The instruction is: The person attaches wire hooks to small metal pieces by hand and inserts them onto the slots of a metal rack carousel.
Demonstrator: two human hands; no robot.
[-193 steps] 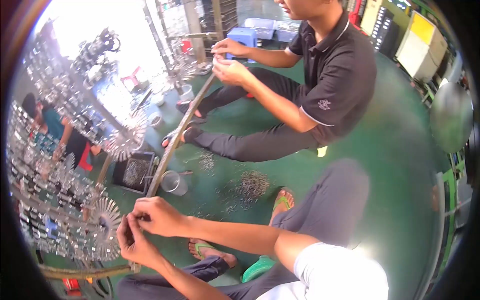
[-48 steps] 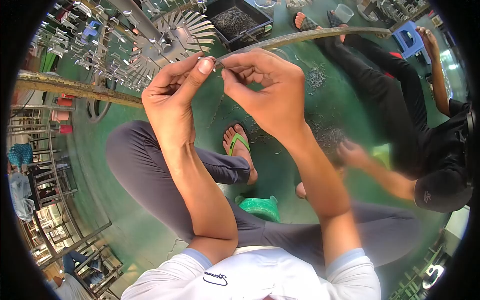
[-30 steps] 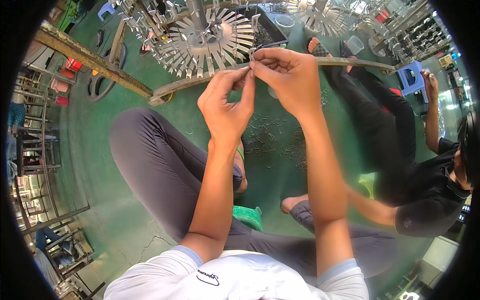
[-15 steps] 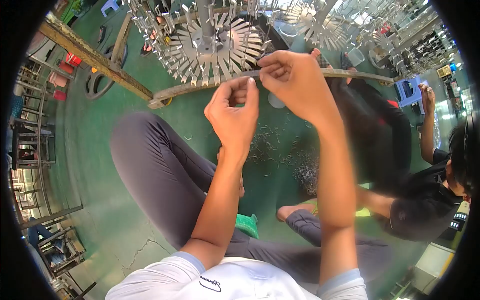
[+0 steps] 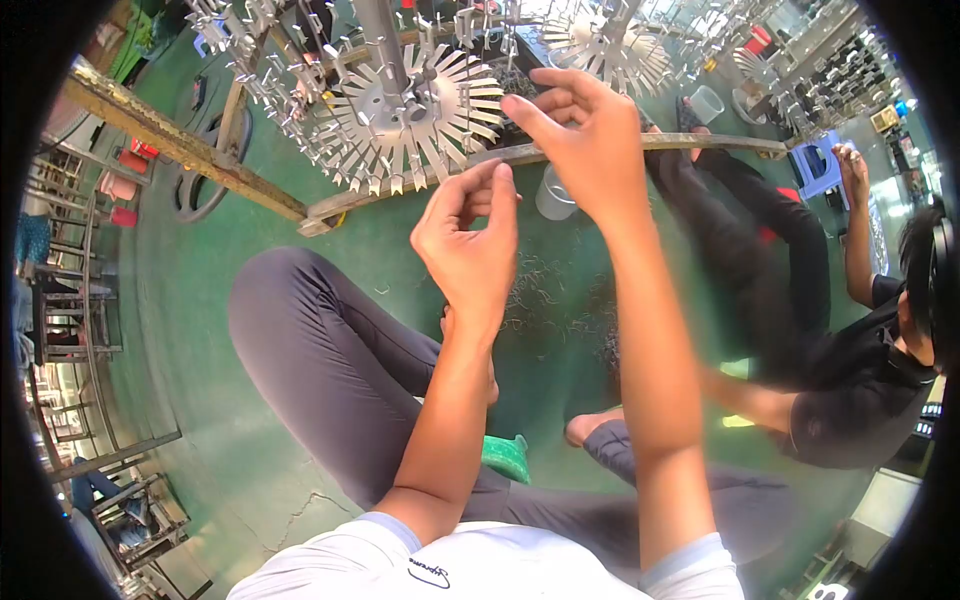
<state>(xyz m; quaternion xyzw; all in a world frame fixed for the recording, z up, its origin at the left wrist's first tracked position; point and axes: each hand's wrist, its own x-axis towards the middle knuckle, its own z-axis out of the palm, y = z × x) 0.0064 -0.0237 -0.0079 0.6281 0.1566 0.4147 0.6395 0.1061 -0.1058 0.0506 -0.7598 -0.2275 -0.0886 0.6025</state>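
Observation:
My left hand (image 5: 463, 228) is raised in the middle of the view. Its thumb and forefinger are pinched together at the tips, and whatever is between them is too small to make out. Higher and to the right, my right hand (image 5: 592, 140) has thumb and forefinger apart, the other fingers curled, and nothing visible held. Both hands are by the near rim of a metal rack (image 5: 415, 120) with flat radial blades around a central post. Many small bent metal pieces hang on wires above and around its blades.
A wooden bar (image 5: 365, 187) runs in front of the rack. Small metal pieces (image 5: 530, 290) lie scattered on the green floor by a translucent cup (image 5: 555, 195). A green container (image 5: 507, 457) is near my legs. A co-worker (image 5: 850, 400) sits at the right, one hand raised.
My right hand has moved slightly up, and its thumb and forefinger are wider apart. The left hand stays pinched. The view has shifted a little, showing more of the cup.

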